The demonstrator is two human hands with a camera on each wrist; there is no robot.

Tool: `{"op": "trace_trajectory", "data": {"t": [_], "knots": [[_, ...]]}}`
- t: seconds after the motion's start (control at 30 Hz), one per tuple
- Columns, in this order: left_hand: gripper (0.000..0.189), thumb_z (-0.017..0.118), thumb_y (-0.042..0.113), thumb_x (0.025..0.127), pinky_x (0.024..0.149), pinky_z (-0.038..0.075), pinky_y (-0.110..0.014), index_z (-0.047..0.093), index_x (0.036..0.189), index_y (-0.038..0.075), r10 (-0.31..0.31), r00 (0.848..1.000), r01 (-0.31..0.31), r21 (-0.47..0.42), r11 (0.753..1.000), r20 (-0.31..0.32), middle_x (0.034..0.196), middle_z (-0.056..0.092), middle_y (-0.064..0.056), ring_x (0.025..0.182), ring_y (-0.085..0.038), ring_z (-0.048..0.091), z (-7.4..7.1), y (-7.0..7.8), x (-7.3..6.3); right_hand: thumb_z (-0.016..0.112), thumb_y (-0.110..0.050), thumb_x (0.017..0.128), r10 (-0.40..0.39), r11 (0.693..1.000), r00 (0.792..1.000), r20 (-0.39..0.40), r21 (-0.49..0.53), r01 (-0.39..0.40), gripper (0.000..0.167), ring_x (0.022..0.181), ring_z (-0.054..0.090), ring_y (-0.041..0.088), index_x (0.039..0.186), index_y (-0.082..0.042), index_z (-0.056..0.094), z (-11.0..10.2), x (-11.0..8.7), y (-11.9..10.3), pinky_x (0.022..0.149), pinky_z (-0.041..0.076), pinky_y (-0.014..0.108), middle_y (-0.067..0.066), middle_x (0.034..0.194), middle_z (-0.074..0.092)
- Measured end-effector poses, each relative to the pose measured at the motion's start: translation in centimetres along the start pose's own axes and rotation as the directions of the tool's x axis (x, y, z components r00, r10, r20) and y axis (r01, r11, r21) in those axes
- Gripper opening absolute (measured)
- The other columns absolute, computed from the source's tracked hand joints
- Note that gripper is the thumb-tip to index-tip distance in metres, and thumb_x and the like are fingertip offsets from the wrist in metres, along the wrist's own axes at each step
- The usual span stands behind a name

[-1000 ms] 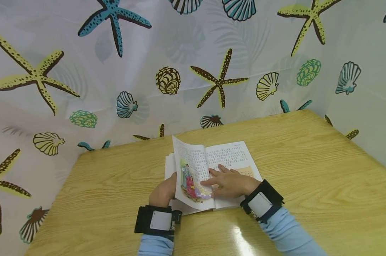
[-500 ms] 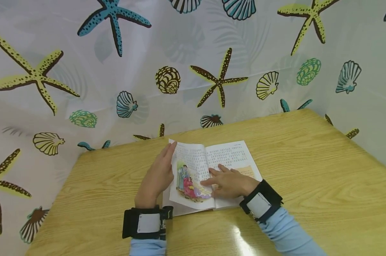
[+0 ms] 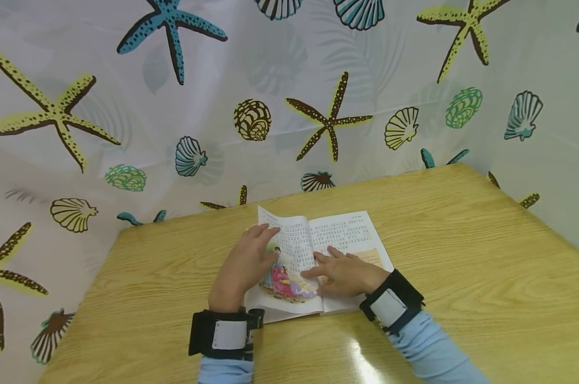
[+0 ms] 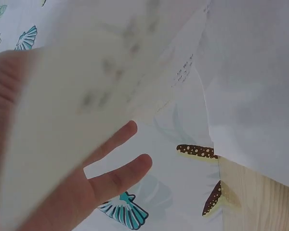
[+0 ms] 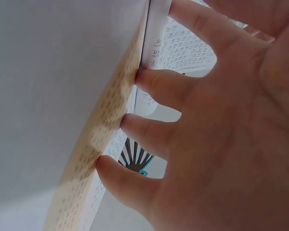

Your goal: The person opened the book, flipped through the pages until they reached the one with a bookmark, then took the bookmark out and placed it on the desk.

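An illustrated book [image 3: 339, 226] lies spread on the wooden table. Its left page [image 3: 294, 229], with a coloured drawing [image 3: 284, 282] of figures, curls up at the far outer corner. My left hand [image 3: 243, 266] is over that page's outer side, fingers loosely extended and covering part of the print. In the left wrist view a blurred page [image 4: 86, 91] passes in front of the palm, and two fingers [image 4: 123, 178] show apart beyond it. My right hand [image 3: 349, 274] rests on the right page near the spine; the right wrist view shows its fingers [image 5: 166, 89] spread, tips against the paper.
The wooden table [image 3: 462, 250] extends on both sides of the book. A white cloth [image 3: 212, 101] printed with starfish and shells hangs behind the table and along its right side. Both wrists wear black straps [image 3: 222, 333] over light blue sleeves.
My left hand has come out from behind the left page, swung to its outer edge, then moved right over the page, which now lies lower. My right hand has stayed in place.
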State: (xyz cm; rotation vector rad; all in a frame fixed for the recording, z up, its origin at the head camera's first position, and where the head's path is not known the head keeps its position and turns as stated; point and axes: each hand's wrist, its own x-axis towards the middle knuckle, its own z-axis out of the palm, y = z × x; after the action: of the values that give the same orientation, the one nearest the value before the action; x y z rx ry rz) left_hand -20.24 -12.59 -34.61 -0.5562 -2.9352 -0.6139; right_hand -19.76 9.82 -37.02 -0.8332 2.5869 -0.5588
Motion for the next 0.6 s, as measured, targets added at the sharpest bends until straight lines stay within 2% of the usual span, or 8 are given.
{"op": "trace_trajectory", "data": {"t": [0.07, 0.13, 0.2, 0.33, 0.43, 0.6], "knots": [[0.049, 0.073, 0.008, 0.093, 0.113, 0.035, -0.056, 0.059, 0.14, 0.003, -0.012, 0.998, 0.013, -0.009, 1.0, 0.055, 0.149, 0.049, -0.023, 0.141, -0.042, 0.04, 0.2, 0.2, 0.1, 0.061, -0.021, 0.099, 0.001, 1.0, 1.0, 0.001, -0.004, -0.001, 0.042, 0.147, 0.016, 0.055, 0.141, -0.017, 0.063, 0.0, 0.0, 0.0, 0.11, 0.019, 0.075, 0.026, 0.159, 0.032], [0.05, 0.074, 0.007, 0.092, 0.112, 0.037, -0.055, 0.059, 0.14, 0.004, -0.035, 0.991, 0.039, -0.028, 0.999, 0.132, 0.15, 0.049, -0.021, 0.141, -0.041, 0.042, 0.4, 0.4, 0.2, 0.062, -0.021, 0.099, 0.002, 1.0, 1.0, 0.001, -0.008, -0.002, 0.042, 0.147, 0.016, 0.054, 0.141, -0.017, 0.063, 0.0, 0.0, 0.0, 0.11, 0.019, 0.075, 0.025, 0.159, 0.033], [0.052, 0.076, 0.008, 0.091, 0.111, 0.038, -0.054, 0.059, 0.14, 0.004, -0.071, 0.971, 0.083, -0.044, 0.996, 0.226, 0.151, 0.048, -0.02, 0.141, -0.039, 0.042, 0.8, 0.6, 0.3, 0.062, -0.021, 0.099, -0.001, 1.0, 1.0, 0.001, -0.014, 0.001, 0.042, 0.147, 0.016, 0.054, 0.141, -0.017, 0.062, -0.1, 0.0, 0.0, 0.11, 0.019, 0.075, 0.025, 0.159, 0.033], [0.052, 0.078, 0.012, 0.089, 0.114, 0.036, -0.053, 0.062, 0.138, 0.005, -0.129, 0.918, 0.157, -0.045, 0.987, 0.374, 0.152, 0.048, -0.019, 0.143, -0.037, 0.04, 1.5, 0.7, 0.3, 0.061, -0.021, 0.1, -0.012, 1.0, 1.0, -0.002, -0.017, 0.012, 0.042, 0.147, 0.017, 0.055, 0.141, -0.016, 0.062, 0.0, -0.1, 0.1, 0.11, 0.019, 0.075, 0.025, 0.159, 0.033], [0.053, 0.08, 0.016, 0.088, 0.113, 0.036, -0.054, 0.062, 0.137, 0.006, -0.152, 0.892, 0.181, -0.029, 0.983, 0.425, 0.154, 0.045, -0.018, 0.143, -0.037, 0.039, 1.9, 0.6, 0.4, 0.06, -0.02, 0.1, -0.016, 1.0, 1.0, -0.004, -0.014, 0.016, 0.042, 0.147, 0.017, 0.055, 0.142, -0.016, 0.062, 0.0, -0.1, 0.1, 0.11, 0.02, 0.075, 0.025, 0.159, 0.033], [0.064, 0.083, 0.018, 0.085, 0.112, 0.037, -0.056, 0.058, 0.143, 0.008, -0.162, 0.884, 0.196, -0.034, 0.98, 0.44, 0.158, 0.039, -0.019, 0.145, -0.039, 0.036, 2.5, 0.4, 0.6, 0.06, -0.02, 0.1, -0.031, 0.999, 0.999, -0.013, -0.024, 0.031, 0.043, 0.146, 0.017, 0.056, 0.142, -0.016, 0.062, 0.2, -0.1, 0.3, 0.109, 0.02, 0.077, 0.027, 0.158, 0.033]]}}
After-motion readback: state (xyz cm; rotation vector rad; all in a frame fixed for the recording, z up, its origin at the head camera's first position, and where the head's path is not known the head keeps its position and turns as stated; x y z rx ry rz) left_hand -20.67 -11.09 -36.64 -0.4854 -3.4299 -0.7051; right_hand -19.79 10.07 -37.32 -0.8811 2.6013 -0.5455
